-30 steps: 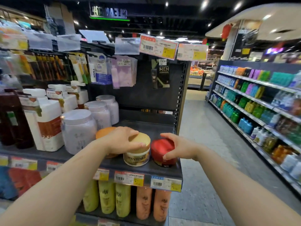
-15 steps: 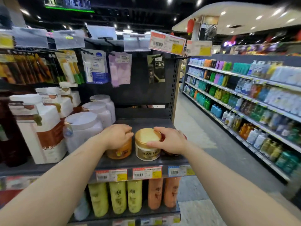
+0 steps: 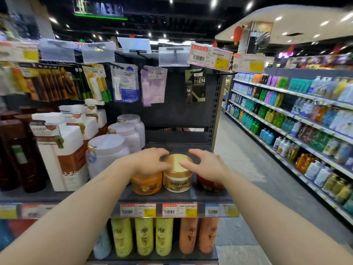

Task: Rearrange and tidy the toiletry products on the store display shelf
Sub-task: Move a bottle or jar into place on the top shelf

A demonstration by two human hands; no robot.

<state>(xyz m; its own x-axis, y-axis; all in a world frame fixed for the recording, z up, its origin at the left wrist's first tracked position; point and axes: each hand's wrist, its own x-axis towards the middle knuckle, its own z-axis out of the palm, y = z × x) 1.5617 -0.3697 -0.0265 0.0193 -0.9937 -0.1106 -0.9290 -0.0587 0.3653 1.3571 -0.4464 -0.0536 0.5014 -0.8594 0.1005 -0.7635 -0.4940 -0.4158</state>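
At the front edge of the dark shelf (image 3: 172, 197), three jars are standing in a row: an orange jar (image 3: 146, 183) at left, a gold jar (image 3: 177, 174) in the middle, a red jar (image 3: 209, 183) at right, each just beside the next. The left hand (image 3: 150, 162) is lying over the orange jar's top, fingers loosely bent, fingertips reaching the gold lid's left rim. The right hand (image 3: 207, 163) is hovering above the red jar, fingers spread wide and relaxed, fingertips extending over the gold lid's right side; whether they are touching the lid cannot be determined. Neither hand is gripping anything. White tubs (image 3: 108, 152) are standing to the left. Price tags (image 3: 178, 209) are lining the shelf edge, with yellow bottles (image 3: 143, 236) below.
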